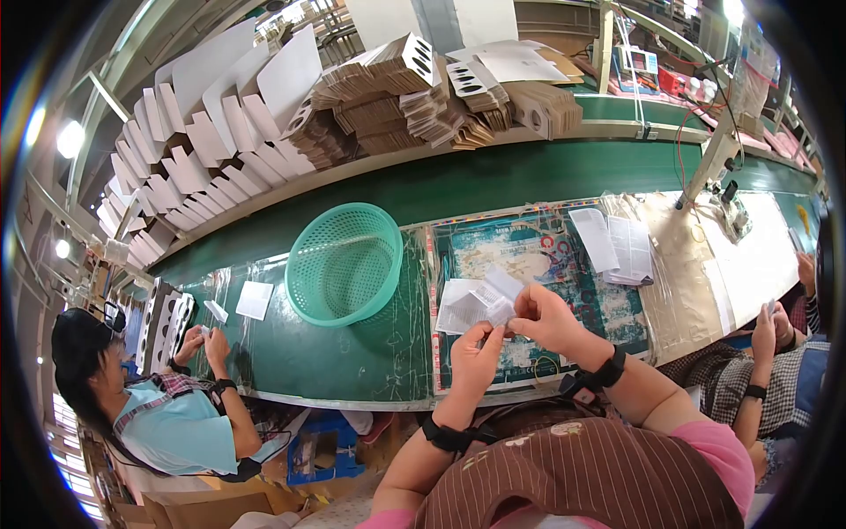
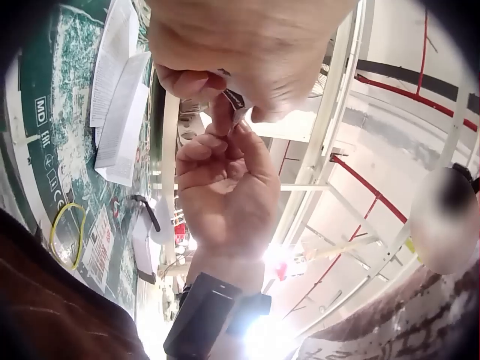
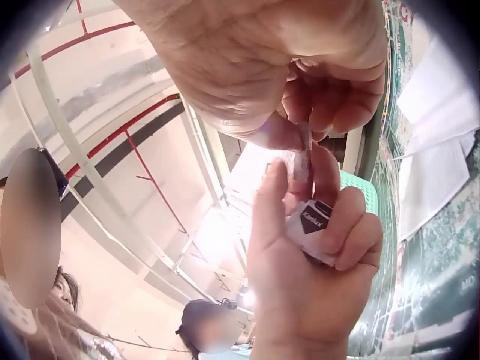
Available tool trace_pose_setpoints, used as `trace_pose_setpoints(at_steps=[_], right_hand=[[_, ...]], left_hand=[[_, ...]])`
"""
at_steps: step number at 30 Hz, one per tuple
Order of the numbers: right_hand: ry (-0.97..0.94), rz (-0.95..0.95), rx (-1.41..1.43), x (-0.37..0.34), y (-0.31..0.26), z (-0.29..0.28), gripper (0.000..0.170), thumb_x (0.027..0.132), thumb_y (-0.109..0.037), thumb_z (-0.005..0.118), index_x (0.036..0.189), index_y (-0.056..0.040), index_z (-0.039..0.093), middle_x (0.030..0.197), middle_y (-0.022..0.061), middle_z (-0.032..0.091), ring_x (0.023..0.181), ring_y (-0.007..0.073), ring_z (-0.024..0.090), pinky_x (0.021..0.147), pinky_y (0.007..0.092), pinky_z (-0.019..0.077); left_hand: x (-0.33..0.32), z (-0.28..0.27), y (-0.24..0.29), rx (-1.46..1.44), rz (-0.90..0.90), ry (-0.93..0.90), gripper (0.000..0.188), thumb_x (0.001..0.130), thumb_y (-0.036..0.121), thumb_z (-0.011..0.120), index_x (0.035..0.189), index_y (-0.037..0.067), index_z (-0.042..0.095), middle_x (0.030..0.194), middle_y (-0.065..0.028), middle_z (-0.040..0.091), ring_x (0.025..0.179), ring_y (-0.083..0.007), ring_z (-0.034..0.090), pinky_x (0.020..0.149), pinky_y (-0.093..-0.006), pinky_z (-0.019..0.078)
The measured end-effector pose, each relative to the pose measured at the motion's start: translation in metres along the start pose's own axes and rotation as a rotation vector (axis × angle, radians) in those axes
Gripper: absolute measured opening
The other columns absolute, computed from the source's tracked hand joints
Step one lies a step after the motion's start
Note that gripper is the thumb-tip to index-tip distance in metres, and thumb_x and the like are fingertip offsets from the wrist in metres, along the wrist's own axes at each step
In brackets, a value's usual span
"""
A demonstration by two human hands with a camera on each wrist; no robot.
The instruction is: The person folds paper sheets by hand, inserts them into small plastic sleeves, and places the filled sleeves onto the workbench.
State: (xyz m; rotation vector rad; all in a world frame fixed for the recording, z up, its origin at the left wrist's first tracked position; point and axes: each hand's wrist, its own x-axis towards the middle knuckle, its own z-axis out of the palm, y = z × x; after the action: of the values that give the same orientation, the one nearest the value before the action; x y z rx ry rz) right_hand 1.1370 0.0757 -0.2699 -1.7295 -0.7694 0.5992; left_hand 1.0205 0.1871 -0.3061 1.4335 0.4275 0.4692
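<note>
In the head view my left hand [image 1: 476, 361] and right hand [image 1: 551, 326] meet over the near edge of the work table. Curled fingers of my left hand [image 3: 311, 277] hold a small folded white paper [image 3: 306, 229] with a black printed logo. Between thumb and fingers, my right hand [image 3: 300, 82] pinches a narrow white folded piece [image 3: 301, 154] just above it; the left fingertips reach that piece too. My fingers hide part of the paper. Loose printed leaflets [image 1: 458, 309] lie just beyond the hands.
A green plastic basket [image 1: 344, 264] stands to the left. More folded leaflets [image 1: 621, 247] lie to the right, near a brown paper-covered surface [image 1: 687, 291]. Cardboard inserts [image 1: 379, 97] are stacked behind the green belt [image 1: 529, 163]. A person [image 1: 167, 388] works at left, another [image 1: 767, 379] at right.
</note>
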Motion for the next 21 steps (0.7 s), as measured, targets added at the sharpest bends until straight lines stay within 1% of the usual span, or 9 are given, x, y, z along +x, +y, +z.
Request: trace_pose_setpoints(at_steps=[2,3,5,6,8,12,14,17,21], right_hand=[[-0.092,0.073,0.339,0.002,-0.006,-0.005,0.016,0.078,-0.008,0.064,0.09,0.0012,0.058,0.072,0.0018,0.058,0.064,0.0072,0.052,0.057,0.0224,0.0423],[-0.092,0.073,0.339,0.003,-0.004,-0.007,0.016,0.078,-0.008,0.064,0.09,0.0012,0.058,0.072,0.0018,0.058,0.064,0.0072,0.052,0.057,0.0224,0.0423],[-0.254,0.094,0.393,0.006,0.005,-0.01,0.024,0.079,-0.007,0.064,0.1,0.0007,0.057,0.075,-0.0005,0.057,0.065,0.0056,0.051,0.057,0.0201,0.0399],[-0.254,0.094,0.393,0.006,0.007,-0.009,0.024,0.079,-0.007,0.064,0.1,0.0007,0.057,0.075,-0.0005,0.057,0.065,0.0056,0.051,0.057,0.0201,0.0399],[-0.207,0.07,0.435,0.005,0.01,-0.005,0.028,0.079,-0.006,0.063,0.105,0.001,0.056,0.075,-0.0008,0.057,0.063,0.005,0.049,0.055,0.0193,0.0378],[-0.174,0.121,0.506,-0.001,0.0,-0.003,0.02,0.079,-0.002,0.06,0.099,0.0004,0.061,0.072,-0.0012,0.056,0.061,0.0049,0.047,0.054,0.0193,0.037],[-0.205,0.094,0.67,-0.003,0.007,-0.002,0.015,0.08,0.002,0.054,0.09,-0.0007,0.065,0.069,-0.0016,0.055,0.061,0.0048,0.047,0.054,0.0187,0.0362],[-0.203,0.1,0.724,-0.005,0.006,0.0,0.018,0.08,0.004,0.049,0.084,-0.0016,0.066,0.068,-0.0015,0.056,0.061,0.0044,0.047,0.053,0.0184,0.0355],[-0.178,0.059,0.66,-0.004,0.007,-0.001,0.02,0.08,0.004,0.047,0.084,-0.0018,0.065,0.068,-0.0016,0.056,0.061,0.0043,0.047,0.054,0.0186,0.0356]], left_hand=[[-0.001,0.0,0.008,-0.009,-0.011,-0.038,0.013,0.087,0.011,0.057,0.082,0.0,0.062,0.071,0.0014,0.058,0.06,-0.0021,0.042,0.053,-0.0187,0.0337],[-0.001,0.0,0.01,-0.008,-0.011,-0.038,0.013,0.087,0.011,0.057,0.082,0.0,0.062,0.071,0.0014,0.058,0.06,-0.0021,0.042,0.053,-0.0187,0.0337],[-0.001,-0.001,0.016,-0.081,-0.161,-0.066,0.014,0.088,0.013,0.054,0.081,0.002,0.06,0.068,-0.0002,0.059,0.054,-0.0013,0.04,0.047,-0.0178,0.0311],[0.0,0.0,0.02,-0.081,-0.161,-0.066,0.014,0.088,0.013,0.054,0.081,0.002,0.06,0.068,-0.0002,0.059,0.054,-0.0013,0.04,0.047,-0.0178,0.0311],[0.002,0.003,0.027,-0.282,-0.266,-0.082,0.013,0.089,0.014,0.051,0.081,0.005,0.056,0.064,-0.0008,0.058,0.047,-0.0011,0.037,0.042,-0.017,0.0274],[0.005,0.001,0.025,-0.251,-0.27,-0.108,0.012,0.089,0.015,0.049,0.088,0.005,0.055,0.065,-0.0037,0.057,0.041,-0.0035,0.036,0.037,-0.017,0.0249],[0.005,0.0,0.027,-0.43,-0.419,-0.079,0.009,0.087,0.012,0.048,0.084,0.006,0.054,0.064,-0.0047,0.056,0.041,-0.0055,0.036,0.037,-0.0178,0.0252],[0.004,0.002,0.034,-0.52,-0.487,-0.071,0.008,0.086,0.011,0.048,0.082,0.006,0.052,0.063,-0.0057,0.055,0.041,-0.0074,0.038,0.036,-0.0189,0.0255],[0.002,-0.002,0.042,-0.593,-0.449,-0.156,0.009,0.087,0.012,0.047,0.083,0.006,0.053,0.067,-0.0073,0.058,0.041,-0.0077,0.039,0.036,-0.0192,0.0259]])
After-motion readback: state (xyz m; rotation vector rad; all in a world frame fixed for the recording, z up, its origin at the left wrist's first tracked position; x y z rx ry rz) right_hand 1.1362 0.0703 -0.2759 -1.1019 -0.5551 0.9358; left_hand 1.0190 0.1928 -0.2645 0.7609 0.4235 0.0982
